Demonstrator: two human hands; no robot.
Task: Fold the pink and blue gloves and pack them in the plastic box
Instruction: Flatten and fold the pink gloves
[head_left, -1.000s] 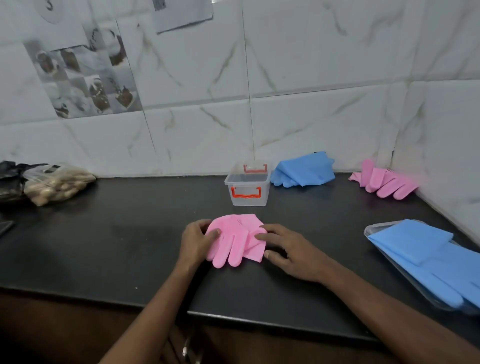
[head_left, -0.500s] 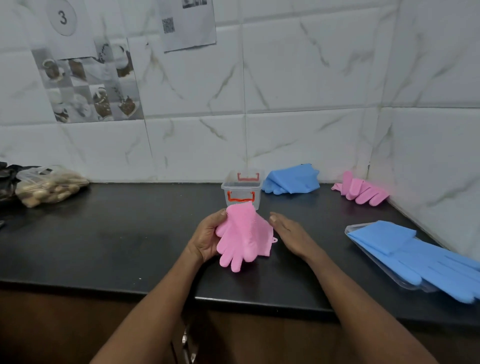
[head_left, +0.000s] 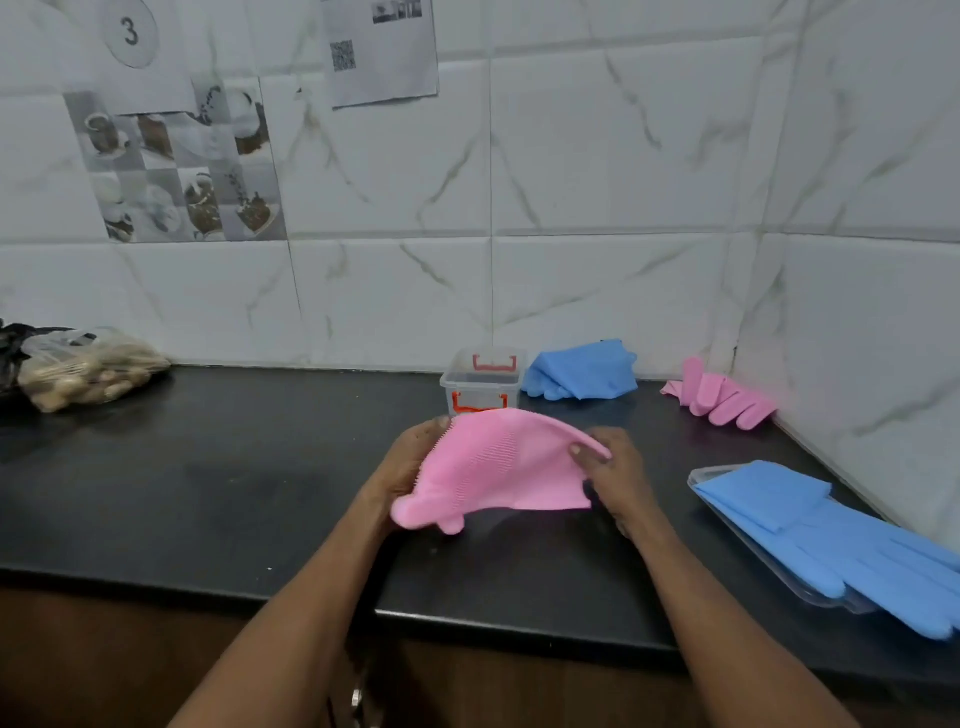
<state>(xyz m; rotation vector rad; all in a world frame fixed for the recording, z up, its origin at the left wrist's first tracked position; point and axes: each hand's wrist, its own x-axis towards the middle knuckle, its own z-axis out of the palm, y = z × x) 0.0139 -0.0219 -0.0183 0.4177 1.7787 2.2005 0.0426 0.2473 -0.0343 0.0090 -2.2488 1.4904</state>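
I hold a folded pink glove (head_left: 493, 467) in the air just above the black counter, its bristled side facing me. My left hand (head_left: 410, 462) grips its left edge and my right hand (head_left: 610, 467) pinches its right edge. Right behind it stands the small clear plastic box (head_left: 480, 384) with orange handles, open on top. A blue glove (head_left: 584, 370) lies bunched to the right of the box. Another pink glove (head_left: 722, 397) lies in the back right corner. A further blue glove (head_left: 831, 535) rests on a clear lid at the right.
The clear lid (head_left: 774, 566) under the blue glove overhangs toward the counter's front edge (head_left: 208, 587). A plastic bag of brownish items (head_left: 85, 371) sits at the far left by the tiled wall. The wall closes in on the right side.
The pink glove was pressed flat on the counter, then lifted by my left hand. Now both hands hold it up, closer to the box. The view has tilted upward.
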